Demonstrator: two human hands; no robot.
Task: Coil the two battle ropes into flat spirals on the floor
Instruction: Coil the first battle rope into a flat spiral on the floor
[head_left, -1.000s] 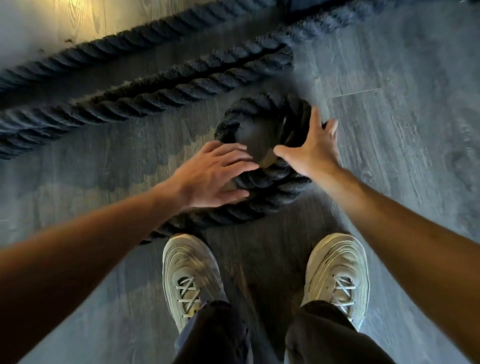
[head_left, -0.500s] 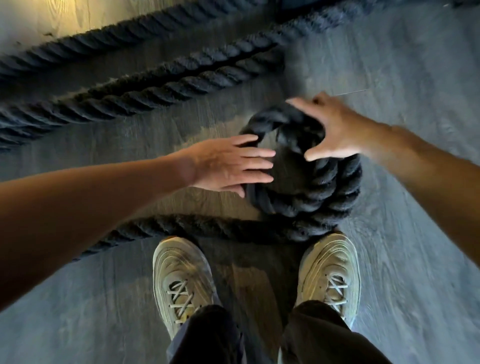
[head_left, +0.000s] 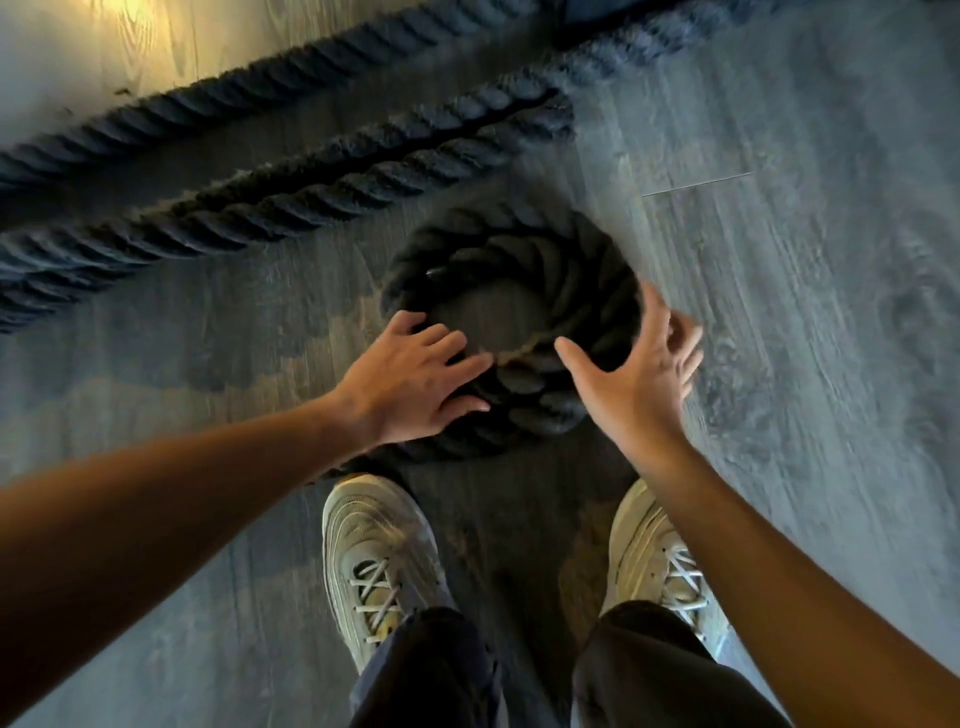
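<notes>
A thick black battle rope lies wound into a small flat coil on the grey wood floor, just ahead of my feet. My left hand presses flat with straight fingers on the coil's near left side. My right hand is spread wide at the coil's right edge, fingers extended and blurred; whether it touches the rope I cannot tell. Uncoiled lengths of rope run side by side diagonally across the floor beyond the coil. A further rope length lies farther back.
My two pale sneakers stand close behind the coil. A tail of rope leaves the coil under my left forearm toward the lower left. Grey floorboards stretch to the right.
The coil has turned and grown rounder. My right hand swung from the coil's far top round to its right side. My left hand shifted down onto the near left edge.
</notes>
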